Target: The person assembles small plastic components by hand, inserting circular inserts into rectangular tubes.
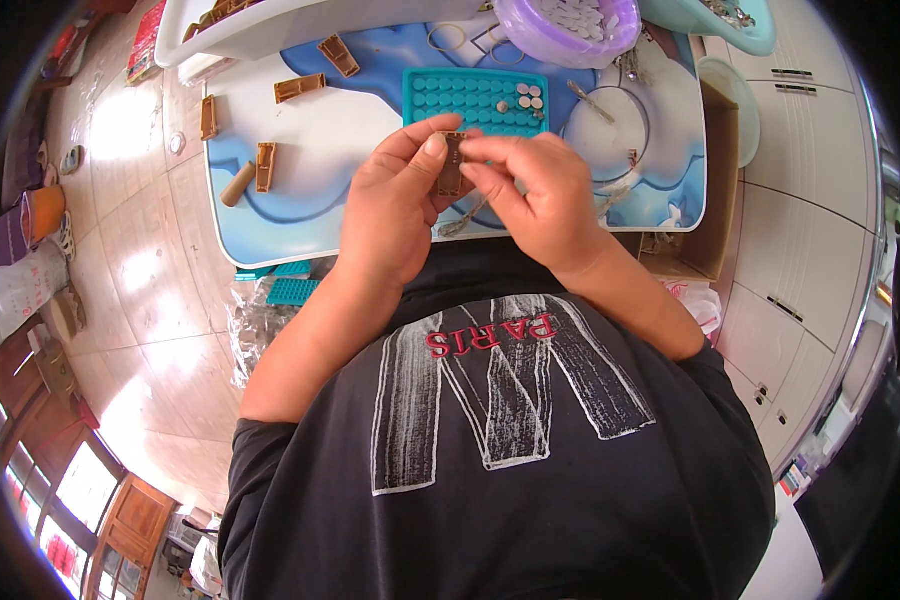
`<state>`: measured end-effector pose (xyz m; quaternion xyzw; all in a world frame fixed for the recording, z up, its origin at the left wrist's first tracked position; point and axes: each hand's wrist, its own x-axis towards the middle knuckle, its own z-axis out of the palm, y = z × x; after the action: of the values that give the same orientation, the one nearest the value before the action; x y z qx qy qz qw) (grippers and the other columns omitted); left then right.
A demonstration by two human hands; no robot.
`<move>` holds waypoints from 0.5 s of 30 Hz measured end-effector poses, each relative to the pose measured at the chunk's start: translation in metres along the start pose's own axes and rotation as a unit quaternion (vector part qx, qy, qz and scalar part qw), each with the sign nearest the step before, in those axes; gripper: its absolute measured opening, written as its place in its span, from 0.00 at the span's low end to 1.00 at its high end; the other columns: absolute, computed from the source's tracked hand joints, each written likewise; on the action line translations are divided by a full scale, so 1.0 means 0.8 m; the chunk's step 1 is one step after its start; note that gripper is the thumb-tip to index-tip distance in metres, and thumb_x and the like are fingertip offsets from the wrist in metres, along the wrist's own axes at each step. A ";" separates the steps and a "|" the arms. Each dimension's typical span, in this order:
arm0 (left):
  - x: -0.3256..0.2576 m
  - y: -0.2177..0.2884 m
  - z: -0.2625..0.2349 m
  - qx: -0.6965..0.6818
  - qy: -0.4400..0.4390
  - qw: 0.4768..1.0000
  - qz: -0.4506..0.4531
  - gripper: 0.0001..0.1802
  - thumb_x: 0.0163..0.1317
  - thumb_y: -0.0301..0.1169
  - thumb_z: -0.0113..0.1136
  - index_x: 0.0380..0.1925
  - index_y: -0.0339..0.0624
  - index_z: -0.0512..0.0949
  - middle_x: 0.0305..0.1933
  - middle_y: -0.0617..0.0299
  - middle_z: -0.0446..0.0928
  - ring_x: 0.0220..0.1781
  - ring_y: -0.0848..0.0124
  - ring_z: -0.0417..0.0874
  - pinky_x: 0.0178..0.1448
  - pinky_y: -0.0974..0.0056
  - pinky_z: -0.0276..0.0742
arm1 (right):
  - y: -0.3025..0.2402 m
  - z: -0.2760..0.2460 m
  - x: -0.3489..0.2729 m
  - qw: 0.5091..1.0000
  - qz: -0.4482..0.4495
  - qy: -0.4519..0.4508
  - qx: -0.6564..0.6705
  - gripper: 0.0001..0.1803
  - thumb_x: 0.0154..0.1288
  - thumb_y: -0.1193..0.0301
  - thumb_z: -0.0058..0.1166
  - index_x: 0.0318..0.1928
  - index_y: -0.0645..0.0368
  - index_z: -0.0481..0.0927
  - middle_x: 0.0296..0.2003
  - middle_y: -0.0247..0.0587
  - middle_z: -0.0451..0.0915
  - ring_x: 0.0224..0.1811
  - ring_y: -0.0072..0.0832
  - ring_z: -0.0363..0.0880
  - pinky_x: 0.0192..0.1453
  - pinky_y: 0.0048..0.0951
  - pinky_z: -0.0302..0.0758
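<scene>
Between my hands, over the near edge of the table, is a small brown rectangular piece (450, 172) with a raised rim, held upright. My left hand (395, 195) is closed on it, thumb on its upper left part and fingers behind. The bent fingers of my right hand (548, 190) come together at its right edge; whatever they pinch is too small or hidden to make out. Just beyond lies a teal tray (408, 85) with rows of rounded hollows, several small round pieces (530, 97) sitting at its right side.
Several similar brown pieces (266, 167) lie on the left of the table (315, 235), beside a tan cylinder (238, 186). At the back stand a white bin (270, 42), a purple bowl (515, 38) of white pieces and a teal bowl (760, 38). A cardboard box (720, 180) stands right.
</scene>
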<state>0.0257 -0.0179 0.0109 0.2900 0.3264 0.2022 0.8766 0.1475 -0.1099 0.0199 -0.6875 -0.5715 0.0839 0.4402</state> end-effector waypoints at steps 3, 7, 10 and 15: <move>-0.002 -0.001 0.000 0.027 -0.018 0.999 -0.020 0.17 0.67 0.30 0.49 0.52 0.30 0.69 0.44 0.54 0.77 0.43 0.69 0.80 0.49 0.66 0.77 | 0.006 -0.004 0.005 0.999 0.032 0.004 -0.006 0.06 0.55 0.69 0.59 0.33 0.55 0.79 0.25 0.34 0.80 0.26 0.33 0.78 0.30 0.32 0.67; -0.005 -0.003 -0.004 0.064 -0.054 0.994 -0.068 0.19 0.68 0.30 0.48 0.54 0.28 0.67 0.45 0.53 0.77 0.43 0.68 0.80 0.50 0.65 0.78 | 0.007 -0.009 -0.001 0.997 0.068 -0.029 -0.002 0.05 0.55 0.69 0.59 0.31 0.55 0.80 0.25 0.37 0.80 0.25 0.36 0.77 0.30 0.33 0.69; -0.004 -0.006 -0.005 0.050 -0.050 0.994 -0.088 0.20 0.68 0.30 0.48 0.54 0.27 0.67 0.46 0.52 0.77 0.44 0.67 0.80 0.51 0.65 0.78 | 0.023 -0.008 -0.005 0.986 0.132 -0.004 0.103 0.05 0.54 0.70 0.59 0.30 0.56 0.80 0.24 0.38 0.79 0.25 0.37 0.76 0.30 0.33 0.71; 0.001 -0.003 -0.007 0.032 -0.009 0.994 -0.100 0.18 0.68 0.31 0.46 0.54 0.32 0.68 0.49 0.50 0.76 0.49 0.65 0.79 0.55 0.62 0.77 | 0.058 -0.011 0.016 0.985 0.011 0.050 -0.162 0.05 0.50 0.69 0.61 0.29 0.54 0.81 0.25 0.35 0.75 0.28 0.35 0.76 0.32 0.33 0.73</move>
<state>0.0228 -0.0173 0.0057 0.2857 0.3522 0.1005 0.8856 0.1905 -0.1013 -0.0026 -0.7592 -0.5474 -0.0397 0.3497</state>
